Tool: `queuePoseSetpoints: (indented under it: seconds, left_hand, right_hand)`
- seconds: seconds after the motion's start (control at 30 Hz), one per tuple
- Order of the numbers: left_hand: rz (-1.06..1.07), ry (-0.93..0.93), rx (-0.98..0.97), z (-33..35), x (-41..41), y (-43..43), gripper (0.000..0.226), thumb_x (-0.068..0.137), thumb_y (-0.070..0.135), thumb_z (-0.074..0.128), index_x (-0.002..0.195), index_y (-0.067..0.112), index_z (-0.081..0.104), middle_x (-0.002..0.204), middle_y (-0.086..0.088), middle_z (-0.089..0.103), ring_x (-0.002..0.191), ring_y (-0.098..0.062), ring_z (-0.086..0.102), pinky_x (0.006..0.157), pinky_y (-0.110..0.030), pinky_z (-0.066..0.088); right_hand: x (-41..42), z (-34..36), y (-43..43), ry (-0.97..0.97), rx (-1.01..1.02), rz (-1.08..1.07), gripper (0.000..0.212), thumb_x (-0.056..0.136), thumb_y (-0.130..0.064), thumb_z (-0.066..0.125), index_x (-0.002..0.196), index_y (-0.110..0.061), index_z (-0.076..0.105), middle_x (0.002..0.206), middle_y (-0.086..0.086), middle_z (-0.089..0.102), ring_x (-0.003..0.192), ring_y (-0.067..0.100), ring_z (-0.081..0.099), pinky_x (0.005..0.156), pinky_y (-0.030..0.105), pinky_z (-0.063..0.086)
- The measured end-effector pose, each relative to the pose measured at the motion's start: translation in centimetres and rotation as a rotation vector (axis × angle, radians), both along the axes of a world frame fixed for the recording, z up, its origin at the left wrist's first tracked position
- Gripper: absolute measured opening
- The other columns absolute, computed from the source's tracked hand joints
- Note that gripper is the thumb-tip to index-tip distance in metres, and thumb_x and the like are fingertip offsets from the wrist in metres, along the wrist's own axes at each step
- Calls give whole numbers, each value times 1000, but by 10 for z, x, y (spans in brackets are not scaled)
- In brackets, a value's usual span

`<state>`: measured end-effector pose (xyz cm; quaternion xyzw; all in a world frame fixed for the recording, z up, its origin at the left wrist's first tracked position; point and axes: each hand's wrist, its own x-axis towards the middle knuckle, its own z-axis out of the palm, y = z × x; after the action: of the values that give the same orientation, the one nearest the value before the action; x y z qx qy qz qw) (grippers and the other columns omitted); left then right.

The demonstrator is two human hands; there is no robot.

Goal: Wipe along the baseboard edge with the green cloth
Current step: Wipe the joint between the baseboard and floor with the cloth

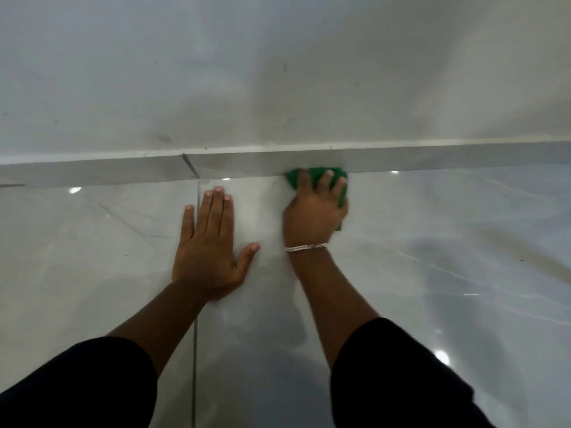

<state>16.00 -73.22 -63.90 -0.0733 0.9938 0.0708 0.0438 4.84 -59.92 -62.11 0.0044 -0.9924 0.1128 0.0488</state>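
My dark sleeves [398, 375] fill the bottom of the view, both forearms reaching forward over the glossy pale floor tiles [448, 242], which throw back small bright spots of light. A dark grout line [194, 350] runs away from me under my left forearm. My left hand [210, 242] lies flat on the floor, palm down, fingers straight and close together, thumb spread out to the side, gripping nothing. Just beside it, a little further forward, my right hand [315, 211] wears a thin pale bracelet [306, 247] at the wrist and presses down on the green cloth [321, 176], fingers curled over the top of it. The cloth is bunched under my palm, showing past my fingertips and along the outer side of the hand. Its far edge touches the foot of the grey baseboard [432, 157], right where the baseboard meets the floor. A joint in the baseboard sits off to the left of the cloth. Above it rises the plain white wall [278, 72], marked with a few small dark specks.
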Motion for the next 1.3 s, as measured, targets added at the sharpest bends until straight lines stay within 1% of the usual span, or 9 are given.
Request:
queuePoseSetpoints:
  seconds: [0.1, 0.2, 0.37, 0.5, 0.7, 0.83, 0.93, 1.13, 1.3]
  left_hand:
    - [12, -6, 11, 2, 1, 0, 97, 88, 72, 13, 157, 4, 11, 167, -17, 8, 156, -30, 3, 125, -54, 8]
    - [7, -5, 22, 2, 1, -1, 95, 89, 70, 17, 157, 4, 10, 168, -16, 8, 156, -29, 3, 125, -53, 9]
    - [4, -9, 5, 2, 2, -1, 94, 89, 67, 22, 157, 2, 10, 167, -18, 8, 156, -30, 4, 125, -54, 9]
    - [10, -10, 12, 1, 0, 0, 94, 89, 65, 27, 157, 2, 10, 167, -19, 8, 156, -31, 4, 124, -55, 9]
    - [9, -20, -13, 0, 2, 0, 95, 88, 70, 18, 157, 4, 11, 167, -18, 9, 156, -30, 5, 125, -53, 8]
    - [0, 2, -2, 1, 2, -2, 93, 89, 65, 27, 156, 2, 14, 166, -19, 13, 155, -31, 8, 124, -55, 11]
    - [-7, 6, -12, 2, 2, -1, 94, 89, 65, 26, 156, 1, 13, 166, -19, 13, 155, -31, 8, 124, -54, 10]
    - [-8, 8, -23, -1, 1, -1, 95, 88, 66, 24, 156, 1, 10, 167, -20, 9, 156, -32, 5, 124, -56, 10]
    - [-18, 13, -17, -1, 1, -1, 95, 89, 67, 22, 156, 2, 11, 166, -20, 10, 155, -32, 5, 124, -55, 8]
  right_hand:
    - [17, 8, -29, -125, 87, 198, 46, 71, -20, 65, 116, -20, 67, 118, 28, 65, 113, 50, 57, 86, 56, 51]
    - [-5, 6, 8, -25, 150, 393, 42, 77, -22, 47, 113, -17, 68, 104, 26, 70, 100, 46, 64, 67, 46, 58]
    - [-48, 14, 113, -67, 180, 130, 41, 93, -22, 47, 133, -17, 52, 119, 26, 59, 108, 43, 56, 73, 45, 52]
    - [-47, 6, 79, -54, 124, -157, 39, 87, -17, 46, 125, -11, 56, 114, 30, 60, 106, 46, 54, 79, 49, 52]
    - [9, 10, -23, -122, 64, 217, 39, 75, -27, 67, 112, -12, 69, 111, 31, 67, 106, 49, 61, 84, 55, 54]
    - [-21, 0, 51, 43, 87, 407, 33, 82, -30, 56, 108, -15, 71, 103, 22, 71, 99, 42, 66, 71, 43, 58]
    - [-51, 4, 129, 133, 153, 237, 33, 82, -29, 58, 108, -13, 71, 102, 25, 69, 87, 43, 69, 56, 42, 56]
    - [-75, -1, 131, 1, 39, -309, 34, 89, -27, 52, 117, -11, 61, 126, 25, 55, 122, 43, 45, 87, 48, 45]
    - [-11, 2, 8, 21, 1, 31, 31, 73, -24, 64, 101, -13, 70, 109, 26, 67, 109, 45, 58, 84, 49, 52]
